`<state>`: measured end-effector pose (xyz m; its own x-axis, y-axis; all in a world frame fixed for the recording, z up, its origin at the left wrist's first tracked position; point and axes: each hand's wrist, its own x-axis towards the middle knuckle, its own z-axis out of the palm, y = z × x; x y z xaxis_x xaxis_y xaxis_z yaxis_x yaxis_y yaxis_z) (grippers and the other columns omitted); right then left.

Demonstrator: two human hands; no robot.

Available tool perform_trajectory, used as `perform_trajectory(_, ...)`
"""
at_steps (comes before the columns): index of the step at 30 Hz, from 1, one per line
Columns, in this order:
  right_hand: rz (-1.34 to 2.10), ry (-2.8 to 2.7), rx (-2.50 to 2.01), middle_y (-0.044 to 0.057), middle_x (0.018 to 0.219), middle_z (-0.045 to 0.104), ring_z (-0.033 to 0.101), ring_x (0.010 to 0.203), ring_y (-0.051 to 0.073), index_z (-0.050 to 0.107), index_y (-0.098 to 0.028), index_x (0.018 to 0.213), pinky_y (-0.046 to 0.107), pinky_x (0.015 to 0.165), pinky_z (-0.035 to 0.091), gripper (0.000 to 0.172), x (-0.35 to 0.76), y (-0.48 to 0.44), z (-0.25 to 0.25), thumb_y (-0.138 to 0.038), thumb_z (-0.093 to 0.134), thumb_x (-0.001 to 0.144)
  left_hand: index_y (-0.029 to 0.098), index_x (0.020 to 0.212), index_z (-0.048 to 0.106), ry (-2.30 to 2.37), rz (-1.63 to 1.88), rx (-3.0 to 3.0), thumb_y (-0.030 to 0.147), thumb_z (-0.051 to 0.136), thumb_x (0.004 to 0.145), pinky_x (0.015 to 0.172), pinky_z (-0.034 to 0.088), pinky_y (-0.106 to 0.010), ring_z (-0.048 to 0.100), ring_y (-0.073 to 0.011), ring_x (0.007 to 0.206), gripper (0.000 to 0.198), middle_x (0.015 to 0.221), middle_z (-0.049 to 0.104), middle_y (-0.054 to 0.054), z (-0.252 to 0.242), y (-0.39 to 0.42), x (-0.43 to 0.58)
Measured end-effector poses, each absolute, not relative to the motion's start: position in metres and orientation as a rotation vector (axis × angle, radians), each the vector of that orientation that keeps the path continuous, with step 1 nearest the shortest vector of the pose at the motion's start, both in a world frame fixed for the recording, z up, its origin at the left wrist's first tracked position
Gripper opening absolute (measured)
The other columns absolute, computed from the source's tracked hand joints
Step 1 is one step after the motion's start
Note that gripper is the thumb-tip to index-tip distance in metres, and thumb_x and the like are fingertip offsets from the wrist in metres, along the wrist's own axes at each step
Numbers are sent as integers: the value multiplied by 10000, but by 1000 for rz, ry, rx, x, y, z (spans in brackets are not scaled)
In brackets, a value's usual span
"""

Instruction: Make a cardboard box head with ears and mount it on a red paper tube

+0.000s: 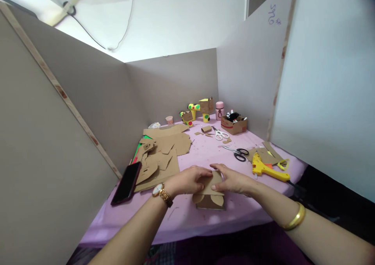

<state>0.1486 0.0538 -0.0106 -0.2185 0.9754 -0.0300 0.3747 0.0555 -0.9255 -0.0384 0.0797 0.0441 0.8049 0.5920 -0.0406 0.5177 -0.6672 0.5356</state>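
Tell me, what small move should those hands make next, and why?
Perhaps press gently and evenly on the small cardboard piece: the left hand and right hand already hold it from opposite sides, while the yellow glue gun lies off to the right, in neither hand.

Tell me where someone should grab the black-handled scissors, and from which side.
Best, I'd say, by the black finger loops, with the right hand, once free, coming from the near right side. The scissors lie flat on the pinkish cloth, blades pointing left, so the loops face right, away from the tips.
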Motion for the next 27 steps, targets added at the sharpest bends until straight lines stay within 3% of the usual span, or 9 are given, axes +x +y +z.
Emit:
perform_trajectory(6,1183,-1643,-1359,153,1365,441,409,1248,319,445,-133,1314,428,1041,294,808,150,52,-12,-216,731,563,231,1143,629,820,170,2457,99,534,667,931,407,-369,530,-301,1122,503,1205,625,-54,41,80,-41)
perform_trajectory(13,1249,-1615,-1296,148,1385,436,422,1250,309,425,-167,1330,433,1031,327,860,153,55,-17,-311,773,557,196,1224,557,865,90,2514,139,553,668,975,384,-394,510,-279,1143,559,1265,576,-88,40,82,-40)
perform_trajectory(16,1251,-1606,-1204,163,1428,390,367,1309,259,305,-170,1397,409,1036,330,836,164,50,-25,-485,655,707,216,1227,550,868,78,2543,122,532,670,989,378,-392,502,-267,1156,565,1283,566,-69,39,82,-41)
perform_trajectory(18,1232,-1611,-1157,166,1466,331,299,1351,241,180,-194,1442,412,1058,294,932,173,44,-35,-529,646,708,231,1232,542,874,68,2559,126,529,673,995,375,-395,492,-263,1169,569,1298,556,-60,39,82,-42)
perform_trajectory(22,1184,-1630,-1152,194,1498,247,240,1374,274,1,-195,1464,458,1087,218,1267,181,30,-62,-410,818,520,209,1239,540,857,33,2592,145,546,670,1013,361,-399,465,-266,1196,572,1315,543,-69,44,83,-40)
perform_trajectory(27,1065,-1621,-1176,187,1499,228,227,1375,264,40,-145,1458,440,1102,199,1196,158,26,-82,-176,772,512,187,1155,603,827,20,2659,81,524,634,973,391,-436,510,-291,1149,538,1256,590,-95,49,76,-29)
